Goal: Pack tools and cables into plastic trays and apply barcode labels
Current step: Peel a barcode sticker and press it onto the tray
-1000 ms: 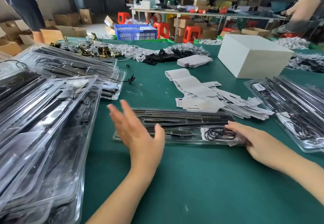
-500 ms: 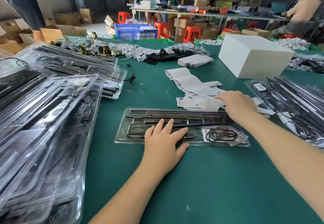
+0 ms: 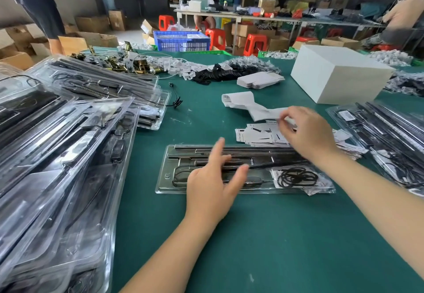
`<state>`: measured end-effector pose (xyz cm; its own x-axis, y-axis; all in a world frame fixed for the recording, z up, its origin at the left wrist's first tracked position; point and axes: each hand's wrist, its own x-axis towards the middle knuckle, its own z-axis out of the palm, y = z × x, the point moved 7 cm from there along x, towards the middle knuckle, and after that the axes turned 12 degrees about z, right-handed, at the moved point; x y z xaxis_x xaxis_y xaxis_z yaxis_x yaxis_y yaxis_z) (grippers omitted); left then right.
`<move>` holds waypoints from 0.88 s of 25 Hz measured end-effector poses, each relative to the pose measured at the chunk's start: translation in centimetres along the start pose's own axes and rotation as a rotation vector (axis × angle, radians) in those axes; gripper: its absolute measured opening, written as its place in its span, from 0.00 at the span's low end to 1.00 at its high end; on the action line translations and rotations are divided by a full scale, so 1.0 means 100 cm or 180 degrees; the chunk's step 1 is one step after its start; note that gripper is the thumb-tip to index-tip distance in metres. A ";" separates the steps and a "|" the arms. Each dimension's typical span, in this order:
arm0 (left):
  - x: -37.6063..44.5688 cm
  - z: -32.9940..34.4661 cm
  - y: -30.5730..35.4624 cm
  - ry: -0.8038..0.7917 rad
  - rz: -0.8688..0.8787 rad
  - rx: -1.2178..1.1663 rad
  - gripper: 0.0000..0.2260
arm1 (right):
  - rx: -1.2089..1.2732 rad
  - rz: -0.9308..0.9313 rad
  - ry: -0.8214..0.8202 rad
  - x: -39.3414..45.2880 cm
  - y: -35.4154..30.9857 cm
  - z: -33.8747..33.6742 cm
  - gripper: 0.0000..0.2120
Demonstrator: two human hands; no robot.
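Observation:
A clear plastic tray (image 3: 168, 173) lies on the green table in front of me, filled with long black rods and a bagged coil of black cable (image 3: 297, 177) at its right end. My left hand (image 3: 212, 181) rests over the tray's middle with its fingers spread and straight. My right hand (image 3: 306, 131) is raised beyond the tray's far edge, thumb and fingers pinching the edge of a white label strip (image 3: 246, 103). Loose printed paper cards (image 3: 257, 133) lie under that hand.
Stacks of packed clear trays (image 3: 68, 150) crowd the left side, and more packed trays (image 3: 385, 136) lie at the right. A white box (image 3: 339, 77) stands at the back right. Piles of black parts (image 3: 220, 73) and brass hardware (image 3: 128, 63) sit further back. People work at tables behind.
My left hand came down onto the tray and now lifts its fingers slightly. My right hand left the tray's right end, reached to the paper pile, and took hold of the label strip.

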<state>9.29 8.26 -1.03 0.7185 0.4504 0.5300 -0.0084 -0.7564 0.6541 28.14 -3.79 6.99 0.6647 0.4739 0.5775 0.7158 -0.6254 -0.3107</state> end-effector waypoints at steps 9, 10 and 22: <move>0.003 0.000 0.000 0.0017 0.0180 0.0613 0.14 | 0.0790 -0.0456 -0.2126 -0.081 -0.059 0.035 0.12; 0.003 0.000 0.000 0.0015 0.0178 0.0541 0.14 | 0.0585 -0.0174 -0.1999 -0.071 -0.051 0.042 0.14; 0.003 -0.018 -0.002 0.0622 -0.0390 -0.1266 0.36 | 0.4047 0.3137 -0.1919 -0.013 -0.027 0.030 0.05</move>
<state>8.23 9.45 -0.02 0.5867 0.6350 0.5026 -0.2252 -0.4682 0.8545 26.03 -0.86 4.83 0.6916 0.5765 -0.4352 -0.4717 -0.0959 -0.8765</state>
